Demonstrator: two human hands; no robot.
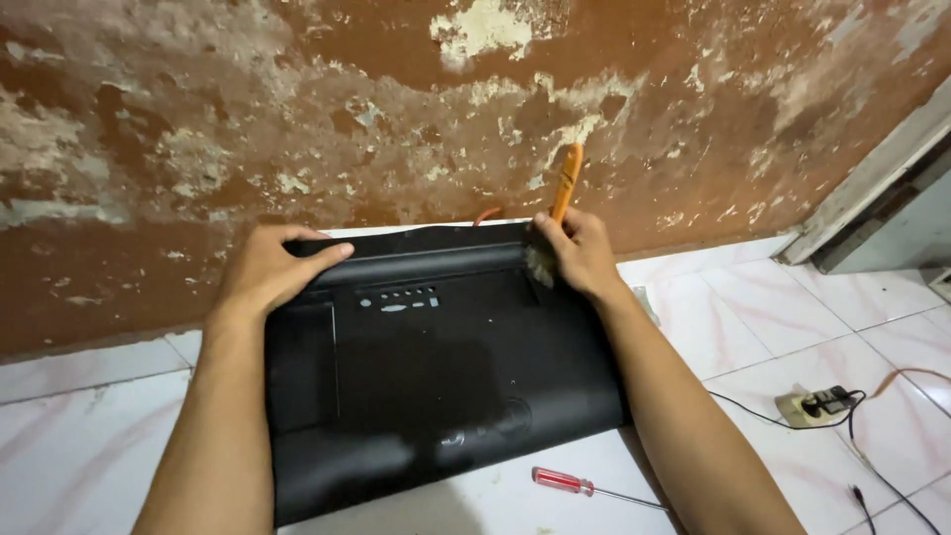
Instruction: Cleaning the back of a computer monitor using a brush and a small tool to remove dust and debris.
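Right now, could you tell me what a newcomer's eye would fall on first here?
First the big black monitor back, lying flat on the white tiled floor in the middle. The left hand rests on its far left corner, while the right hand holds an orange-handled brush with its bristles at the far right edge. A red-handled screwdriver lies on the floor just in front of the monitor.

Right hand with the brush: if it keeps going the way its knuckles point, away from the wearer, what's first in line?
Probably the peeling brown wall just past the black casing's far edge; depth is unclear. The right hand grips the orange-handled brush.
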